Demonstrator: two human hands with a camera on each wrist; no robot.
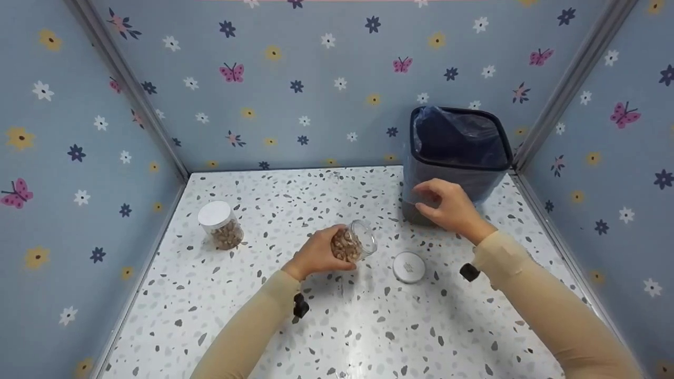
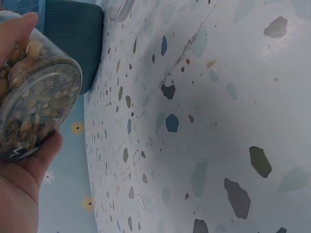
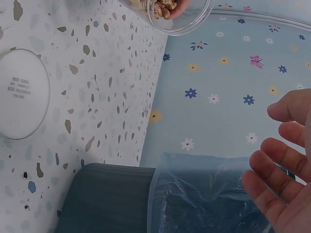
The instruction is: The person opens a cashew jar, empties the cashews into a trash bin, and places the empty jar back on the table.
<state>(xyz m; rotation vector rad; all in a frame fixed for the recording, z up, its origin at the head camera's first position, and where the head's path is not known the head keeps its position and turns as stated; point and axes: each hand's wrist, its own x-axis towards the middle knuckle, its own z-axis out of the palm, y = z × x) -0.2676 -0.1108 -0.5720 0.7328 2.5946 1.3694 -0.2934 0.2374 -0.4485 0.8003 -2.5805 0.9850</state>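
My left hand (image 1: 318, 253) grips a clear jar (image 1: 363, 239) part full of brown, nut-like pieces (image 2: 29, 104). The jar is lidless and tilted, its mouth turned right toward the bin. In the left wrist view, the thumb and fingers wrap its side and its round base faces the camera. My right hand (image 1: 447, 206) hovers in front of the dark trash bin (image 1: 458, 181), holding nothing. Its fingers (image 3: 272, 170) are loosely bent and spread in the right wrist view. A round white lid (image 1: 409, 267) lies on the table between the two hands.
A second jar (image 1: 221, 225) of similar brown pieces, with its white lid on, stands at the left. A bluish plastic liner (image 3: 204, 194) hangs over the bin's rim. Flower-patterned walls (image 1: 316, 79) enclose the speckled table (image 1: 253, 189) at the back and sides.
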